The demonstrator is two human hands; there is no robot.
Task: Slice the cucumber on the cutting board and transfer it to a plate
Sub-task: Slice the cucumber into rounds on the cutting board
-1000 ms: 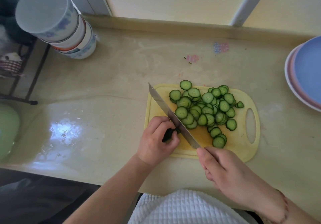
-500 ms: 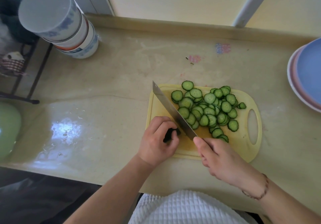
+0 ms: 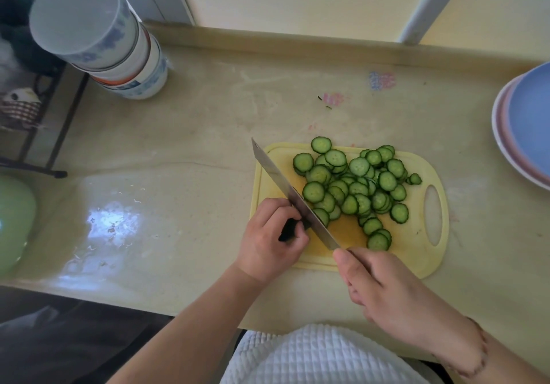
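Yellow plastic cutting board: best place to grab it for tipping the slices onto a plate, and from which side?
Grip the yellow plastic cutting board at its oval handle cutout on the right end, coming from the right. That end is bare, while the green cucumber slices cover the middle and the steel cleaver crosses the left end.

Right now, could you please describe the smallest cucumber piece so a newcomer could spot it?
Find the yellow cutting board and its oval handle hole. Just above that hole, at the right edge of the cucumber slices, lies the end piece: small, mostly dark green.
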